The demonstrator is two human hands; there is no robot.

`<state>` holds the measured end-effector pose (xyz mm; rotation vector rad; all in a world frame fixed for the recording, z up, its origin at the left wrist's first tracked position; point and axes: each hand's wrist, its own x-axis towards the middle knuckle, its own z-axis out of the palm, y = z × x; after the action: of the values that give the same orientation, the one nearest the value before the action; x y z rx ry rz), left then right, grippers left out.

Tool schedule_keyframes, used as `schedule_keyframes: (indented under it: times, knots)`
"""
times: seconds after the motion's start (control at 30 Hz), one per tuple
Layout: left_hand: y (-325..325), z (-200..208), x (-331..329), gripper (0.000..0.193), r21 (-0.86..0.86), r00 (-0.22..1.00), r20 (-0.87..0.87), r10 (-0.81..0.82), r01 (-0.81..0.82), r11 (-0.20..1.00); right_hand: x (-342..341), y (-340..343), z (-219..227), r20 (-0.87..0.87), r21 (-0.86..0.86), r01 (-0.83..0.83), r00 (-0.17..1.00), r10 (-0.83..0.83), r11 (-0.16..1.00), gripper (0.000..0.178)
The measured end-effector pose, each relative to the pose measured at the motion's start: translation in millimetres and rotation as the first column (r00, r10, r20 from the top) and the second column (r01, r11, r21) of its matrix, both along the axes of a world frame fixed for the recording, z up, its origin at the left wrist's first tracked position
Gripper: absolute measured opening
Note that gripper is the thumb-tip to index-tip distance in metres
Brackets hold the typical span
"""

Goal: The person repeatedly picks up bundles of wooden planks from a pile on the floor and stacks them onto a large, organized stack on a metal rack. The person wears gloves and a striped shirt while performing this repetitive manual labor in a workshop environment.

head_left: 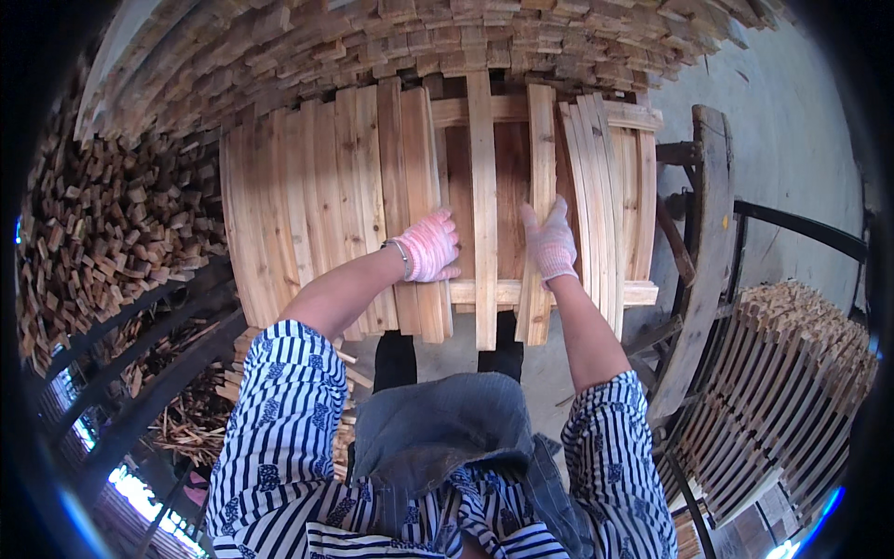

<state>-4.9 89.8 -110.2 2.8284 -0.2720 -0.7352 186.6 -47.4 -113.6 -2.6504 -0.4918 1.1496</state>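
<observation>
Across two pale crosswise rails, upper [507,109] and lower [638,293], lie the planks, and both gloved hands are right in among them! On the left side, a broad plank row [317,205] spreads out, its boards set edge to edge, knots showing here and there. At its right end sits the left hand [431,246], palm down over the last boards, fingers and thumb apart and pointing right; whether they grip anything, I cannot tell.

Over to the middle plank [483,205], lying by itself between the two hands, with a gap on either side and brown boards [512,177] showing below. Just right of it comes the right plank [541,154], and that's where the right hand [552,244] is: thumb at the left edge, fingers at the right edge, holding it across its width. Beyond that, a cluster of narrow slats [596,186] lies close together, bowed by the lens.

Up at the far side, a great wood stack [419,47] rises behind the work. More cut ends crowd the pile [121,242] at left, a wooden trestle [703,242] stands at right, and below it a bundle [773,391] of strips fans out. Striped sleeves [275,401] frame the near side, with grey-blue cloth [442,419] between them.
</observation>
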Motion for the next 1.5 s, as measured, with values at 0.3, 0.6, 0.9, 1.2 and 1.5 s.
schedule_keyframes:
  times: [0.3,0.6,0.9,1.2,1.5]
  knots:
    - [-3,-9,5,0.046,0.147,0.988,-0.147,-0.052,0.074,0.986,-5,-7,-8,0.071,0.082,0.016,0.997,-0.021,0.996,0.083]
    - [-19,-36,-16,0.044,0.192,0.982,-0.155,0.111,-0.080,0.978,-13,-3,-5,0.075,-0.006,0.023,0.997,-0.023,1.000,0.081]
    - [-9,-4,19,0.027,0.137,0.993,-0.055,0.108,-0.100,0.986,-1,-1,-4,0.009,-0.037,0.016,1.000,-0.016,0.999,0.079]
    - [-52,4,76,0.098,-0.189,0.056,-0.256,0.965,-0.982,0.007,-2,-1,-6,0.036,-0.022,0.001,0.999,-0.001,1.000,0.083]
    - [-65,77,59,0.090,-0.263,-0.204,-0.486,0.850,-0.893,-0.365,-1,-18,-25,0.096,0.170,0.033,0.994,-0.050,0.985,0.065]
